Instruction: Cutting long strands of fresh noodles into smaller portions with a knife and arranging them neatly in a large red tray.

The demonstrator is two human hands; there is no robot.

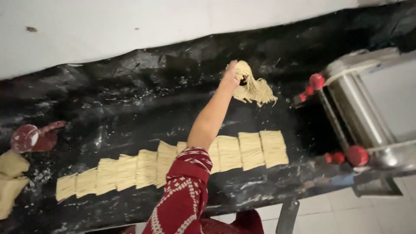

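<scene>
Noodles (253, 89): a loose bundle, gripped at the far side of the black surface (130, 95), strands trailing rightward.
Hands: right hand (232, 76) closed on the bundle; left hand unseen.
Cut sheets (173, 162): laid in a near row.

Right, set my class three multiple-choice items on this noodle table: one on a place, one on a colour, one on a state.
1. Where does the red scoop lie?
A in a bucket
B at the table's left end, near the dough lumps
C on the floor

2. What colour are the knobs on the noodle machine?
A red
B blue
C yellow

3. The hand is:
A flat and empty
B closed on a noodle bundle
C resting on the scoop

Answers: B, the scoop sits beside the dough; A, every knob shows red; B, fingers wrap the bundle.
</scene>
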